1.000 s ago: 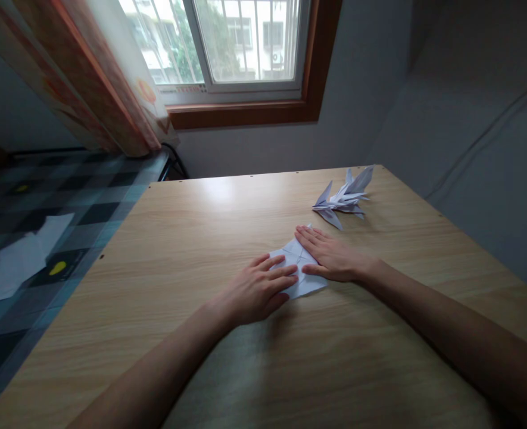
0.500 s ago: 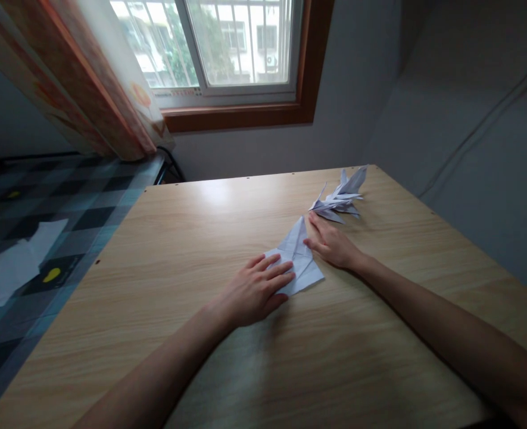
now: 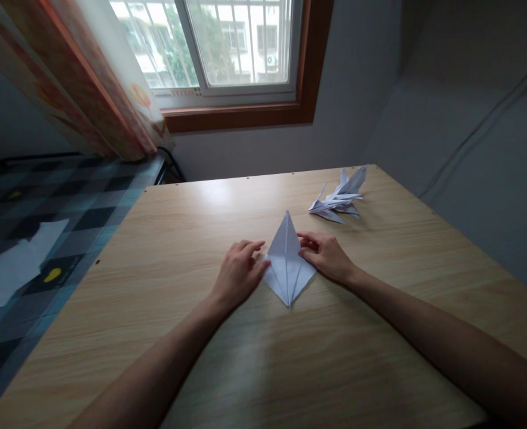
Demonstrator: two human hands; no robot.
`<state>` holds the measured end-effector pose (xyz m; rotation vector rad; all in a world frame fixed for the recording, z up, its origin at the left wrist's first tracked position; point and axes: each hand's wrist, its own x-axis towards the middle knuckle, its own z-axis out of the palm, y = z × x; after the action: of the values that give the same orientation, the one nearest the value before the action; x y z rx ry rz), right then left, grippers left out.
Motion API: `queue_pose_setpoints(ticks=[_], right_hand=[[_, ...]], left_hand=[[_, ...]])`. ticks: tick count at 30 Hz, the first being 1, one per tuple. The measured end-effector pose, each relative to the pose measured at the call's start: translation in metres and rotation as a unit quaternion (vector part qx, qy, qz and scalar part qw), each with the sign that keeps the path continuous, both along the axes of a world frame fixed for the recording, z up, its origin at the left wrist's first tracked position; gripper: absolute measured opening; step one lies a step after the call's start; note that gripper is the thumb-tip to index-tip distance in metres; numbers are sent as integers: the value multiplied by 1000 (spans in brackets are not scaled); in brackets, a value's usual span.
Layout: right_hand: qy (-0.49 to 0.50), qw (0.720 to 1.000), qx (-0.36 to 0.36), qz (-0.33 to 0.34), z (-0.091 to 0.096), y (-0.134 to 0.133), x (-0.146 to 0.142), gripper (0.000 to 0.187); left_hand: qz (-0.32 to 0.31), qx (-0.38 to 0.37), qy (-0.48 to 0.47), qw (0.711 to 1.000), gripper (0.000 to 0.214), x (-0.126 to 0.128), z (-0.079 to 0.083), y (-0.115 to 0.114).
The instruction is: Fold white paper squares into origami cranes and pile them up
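Note:
A sheet of white paper (image 3: 287, 262), folded into a kite shape, lies on the wooden table with its long tip pointing away from me. A crease runs down its middle. At its left corner my left hand (image 3: 240, 271) grips the edge, thumb at the paper and fingers slightly apart. On the opposite side my right hand (image 3: 328, 255) pinches the right edge between its thumb and curled fingers. Both side corners are partly covered by the hands.
Several folded white paper pieces (image 3: 339, 199) lie in a pile at the far right of the table (image 3: 192, 238). Left of it, white paper sheets (image 3: 13, 268) rest on a checked cloth (image 3: 89, 217). A curtained window (image 3: 245, 47) is beyond.
The paper has been turned and now sits upright as a symmetrical kite. My left hand has slid off its surface to the left edge; my right hand has come back slightly to its right edge.

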<state>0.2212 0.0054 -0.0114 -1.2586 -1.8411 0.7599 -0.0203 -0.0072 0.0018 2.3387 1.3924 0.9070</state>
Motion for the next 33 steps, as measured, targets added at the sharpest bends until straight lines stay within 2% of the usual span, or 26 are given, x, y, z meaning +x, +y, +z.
queue_pose_setpoints(ticks=[4, 7, 12, 17, 20, 24, 27, 33], right_hand=[[-64, 996, 52, 43, 2, 0, -3, 28], [-116, 984, 106, 80, 1, -2, -1, 20], [-179, 959, 168, 143, -2, -9, 9, 30], [-231, 947, 173, 139, 3, -19, 7, 28], [-269, 941, 166, 123, 6, -25, -2, 33], [-336, 922, 138, 133, 3, -35, -13, 63], [-363, 914, 117, 136, 2, -42, -14, 75], [-362, 911, 118, 160, 9, -60, -7, 68]], left_hand=[[-23, -4, 15, 1000, 12, 2, 1, 3], [-41, 9, 22, 999, 16, 2, -1, 3], [-45, 36, 70, 996, 22, 1, -2, -1], [-66, 96, 179, 977, 19, 5, 7, -14], [-77, 114, 222, 965, 39, 8, 11, -21], [-75, 112, 260, 956, 66, 10, 12, -26], [-77, 106, 281, 951, 78, 11, 13, -27], [-72, 107, 295, 947, 83, 12, 17, -28]])
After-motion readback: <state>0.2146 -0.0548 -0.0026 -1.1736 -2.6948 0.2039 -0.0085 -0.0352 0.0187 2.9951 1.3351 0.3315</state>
